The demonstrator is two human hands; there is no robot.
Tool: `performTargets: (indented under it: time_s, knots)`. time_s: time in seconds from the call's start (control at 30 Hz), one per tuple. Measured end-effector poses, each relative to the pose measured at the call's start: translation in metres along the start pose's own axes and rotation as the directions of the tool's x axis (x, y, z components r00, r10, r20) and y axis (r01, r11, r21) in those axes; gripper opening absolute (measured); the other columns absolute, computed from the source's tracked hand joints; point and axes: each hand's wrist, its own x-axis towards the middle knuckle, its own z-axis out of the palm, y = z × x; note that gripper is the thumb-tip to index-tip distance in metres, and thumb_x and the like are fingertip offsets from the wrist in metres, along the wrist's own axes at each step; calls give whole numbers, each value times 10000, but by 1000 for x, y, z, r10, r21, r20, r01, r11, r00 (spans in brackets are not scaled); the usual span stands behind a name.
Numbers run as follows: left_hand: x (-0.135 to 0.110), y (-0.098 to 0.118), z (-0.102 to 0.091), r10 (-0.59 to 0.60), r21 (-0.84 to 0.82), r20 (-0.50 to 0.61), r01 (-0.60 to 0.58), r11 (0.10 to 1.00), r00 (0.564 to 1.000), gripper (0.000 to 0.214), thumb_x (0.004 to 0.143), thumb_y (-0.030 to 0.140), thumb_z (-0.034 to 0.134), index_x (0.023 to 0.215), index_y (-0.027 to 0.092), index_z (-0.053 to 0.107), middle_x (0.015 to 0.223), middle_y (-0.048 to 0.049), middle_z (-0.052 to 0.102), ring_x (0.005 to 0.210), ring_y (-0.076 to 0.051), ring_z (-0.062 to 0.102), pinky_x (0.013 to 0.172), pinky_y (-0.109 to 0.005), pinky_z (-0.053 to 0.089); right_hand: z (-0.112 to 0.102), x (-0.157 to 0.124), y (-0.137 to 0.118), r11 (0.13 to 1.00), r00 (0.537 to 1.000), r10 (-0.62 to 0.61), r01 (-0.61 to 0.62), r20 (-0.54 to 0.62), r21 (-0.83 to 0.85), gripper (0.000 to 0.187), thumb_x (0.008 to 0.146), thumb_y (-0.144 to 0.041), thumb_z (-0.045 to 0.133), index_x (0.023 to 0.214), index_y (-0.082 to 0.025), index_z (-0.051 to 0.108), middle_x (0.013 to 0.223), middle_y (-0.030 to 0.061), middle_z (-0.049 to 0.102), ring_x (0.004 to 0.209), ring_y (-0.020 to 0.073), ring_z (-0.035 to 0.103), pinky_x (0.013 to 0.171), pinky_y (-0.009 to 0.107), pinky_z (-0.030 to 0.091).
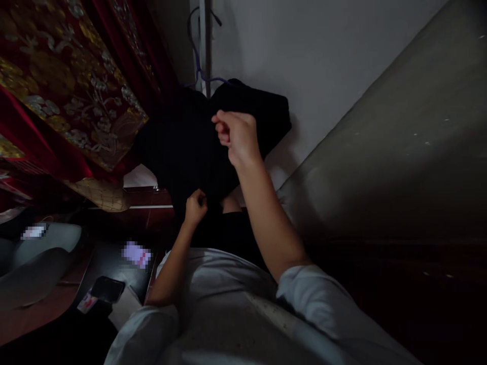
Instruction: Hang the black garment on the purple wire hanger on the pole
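A black cloth garment (182, 139) is spread in front of me, its top by a purple hanger (198, 71). Low on the cloth, my left hand (196, 205) is closed with its fingers curled, pinching the dark fabric. My right hand (239, 133) is raised higher, in front of the upper part of the garment. Thumb and forefinger are pressed together there, and the other fingers are curled in. Whatever that pinch holds, if anything, is too small and dark to make out. The folds between both hands are lost in shadow.
Red embroidered fabric (87, 91) hangs at the left. A dark bench (102, 258) at lower left bears a phone (108, 289) and a blurred lit screen (137, 254). Another person's leg (34, 276) shows at far left. A pale wall (304, 45) and greyish sheet (391, 152) stand right.
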Motion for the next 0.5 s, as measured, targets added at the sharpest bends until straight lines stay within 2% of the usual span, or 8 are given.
performTargets:
  time_s: [0.1, 0.17, 0.2, 0.27, 0.3, 0.37, 0.4, 0.5]
  knots:
    - [16, 10, -16, 2, 4, 36, -2, 1000, 999, 162, 809, 23, 596, 812, 185, 582, 742, -23, 627, 684, -179, 601, 679, -271, 454, 9, -4, -18, 996, 993, -87, 84, 76, 41, 421, 951, -526, 641, 765, -150, 603, 547, -52, 501, 412, 32, 372, 398, 167, 189]
    - [35, 35, -32, 83, -54, 6, -83, 995, 997, 172, 825, 50, 643, 931, 185, 629, 881, -45, 680, 774, -183, 645, 739, -278, 499, 9, -13, -17, 991, 987, -131, 129, 94, 34, 426, 941, -548, 645, 776, -158, 600, 535, -48, 504, 407, 45, 386, 396, 177, 209]
    - [46, 51, -41, 165, -108, -56, -170, 979, 985, 232, 847, 83, 675, 1050, 189, 638, 988, -60, 691, 836, -187, 661, 774, -283, 521, 8, -17, -15, 992, 987, -128, 127, 101, 10, 423, 942, -547, 643, 773, -163, 592, 532, -48, 499, 409, 48, 389, 396, 178, 217]
    - [72, 89, -62, 341, -186, -225, -384, 904, 913, 417, 918, 170, 706, 1311, 223, 576, 1138, -64, 675, 902, -179, 671, 827, -294, 547, 4, -20, -14, 993, 987, -94, 102, 131, -54, 403, 951, -518, 641, 758, -172, 565, 542, -50, 485, 423, 44, 402, 405, 166, 247]
    - [85, 107, -73, 408, -178, -281, -465, 867, 869, 436, 950, 197, 704, 1358, 244, 558, 1130, -50, 672, 915, -175, 668, 850, -299, 551, 2, -20, -14, 993, 985, -83, 95, 153, -77, 388, 955, -491, 644, 751, -175, 551, 555, -51, 481, 437, 41, 416, 415, 158, 268]
    - [108, 137, -92, 535, -123, -272, -580, 805, 800, 384, 972, 240, 725, 1333, 250, 596, 1063, -28, 676, 894, -169, 659, 861, -305, 558, -2, -16, -19, 989, 977, -95, 115, 191, -97, 360, 955, -439, 654, 740, -177, 533, 580, -51, 475, 474, 39, 451, 441, 146, 307]
    - [116, 149, -99, 587, -84, -236, -618, 782, 775, 270, 974, 254, 731, 1229, 226, 648, 1020, -24, 681, 885, -169, 657, 866, -306, 558, -3, -14, -21, 985, 973, -114, 137, 199, -102, 350, 955, -419, 654, 734, -178, 529, 588, -50, 470, 491, 42, 464, 455, 145, 325]
    - [126, 171, -112, 631, -18, -177, -644, 765, 755, 126, 966, 279, 749, 957, 184, 666, 868, -3, 659, 799, -152, 634, 851, -285, 555, -5, -4, -20, 956, 959, -215, 245, 185, -160, 316, 959, -380, 641, 735, -181, 539, 614, -44, 455, 563, 60, 494, 523, 159, 385]
